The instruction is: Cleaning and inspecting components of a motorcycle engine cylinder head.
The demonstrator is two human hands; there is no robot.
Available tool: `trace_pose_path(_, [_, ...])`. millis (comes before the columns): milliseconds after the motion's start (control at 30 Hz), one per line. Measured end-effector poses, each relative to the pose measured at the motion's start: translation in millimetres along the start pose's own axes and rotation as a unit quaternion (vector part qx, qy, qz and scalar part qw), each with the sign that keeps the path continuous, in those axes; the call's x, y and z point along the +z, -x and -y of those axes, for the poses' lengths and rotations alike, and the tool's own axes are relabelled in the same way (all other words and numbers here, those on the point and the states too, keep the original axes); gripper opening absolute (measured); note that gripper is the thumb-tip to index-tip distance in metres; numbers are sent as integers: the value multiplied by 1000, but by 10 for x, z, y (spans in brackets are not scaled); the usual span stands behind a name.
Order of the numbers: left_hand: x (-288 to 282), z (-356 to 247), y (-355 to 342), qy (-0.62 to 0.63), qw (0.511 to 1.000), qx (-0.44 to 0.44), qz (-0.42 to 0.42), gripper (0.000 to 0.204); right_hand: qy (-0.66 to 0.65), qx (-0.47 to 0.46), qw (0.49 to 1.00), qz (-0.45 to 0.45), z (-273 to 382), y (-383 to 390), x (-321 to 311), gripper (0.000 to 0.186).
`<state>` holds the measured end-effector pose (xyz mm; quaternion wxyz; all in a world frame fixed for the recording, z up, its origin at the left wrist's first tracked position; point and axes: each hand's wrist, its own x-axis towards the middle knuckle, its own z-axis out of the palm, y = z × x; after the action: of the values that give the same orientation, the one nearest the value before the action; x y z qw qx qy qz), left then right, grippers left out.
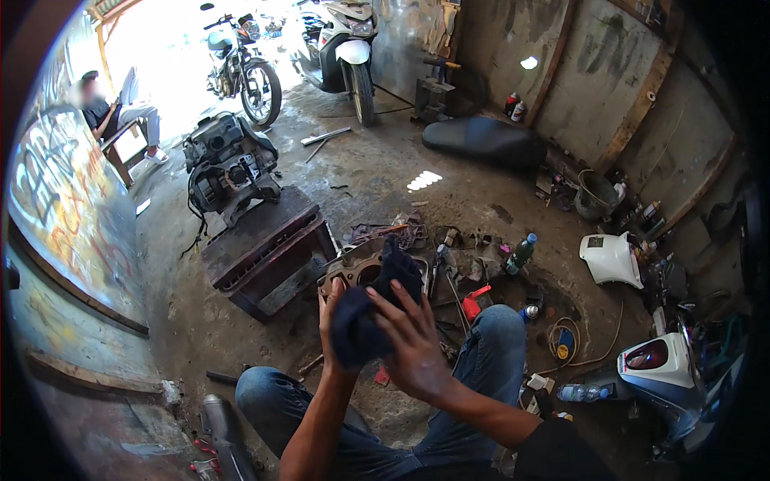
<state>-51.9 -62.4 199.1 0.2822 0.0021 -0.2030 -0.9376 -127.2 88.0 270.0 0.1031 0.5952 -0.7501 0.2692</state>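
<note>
A metal engine cylinder block (327, 280) with a round bore is held up in front of my knees. My left hand (329, 317) grips its left side, the thumb lying along the metal. A dark navy cloth (357, 333) hangs bunched over the near side of the block, and more of it lies across the block's top right. Spread over the cloth are the fingers of my right hand (413, 341), pressing it against the block. The cloth hides much of the block and part of my left hand.
Left of the block stands a dark wooden box (269, 256) with an engine (228, 164) on it. Tools, a green bottle (521, 252) and a red-topped item (477, 301) lie right. Farther off are a black seat (484, 143), parked motorcycles (257, 76) and a seated person (120, 116).
</note>
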Motion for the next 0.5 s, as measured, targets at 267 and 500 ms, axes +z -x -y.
trace_pose_path(267, [767,27,-50,-135,978,60,-151,36,-392,285,752,-447,-890,241,-333,28])
trace_pose_path(500, [787,108,-53,-80,991,41,-97,46,-252,51,962,-89,-395,-366,-756,52])
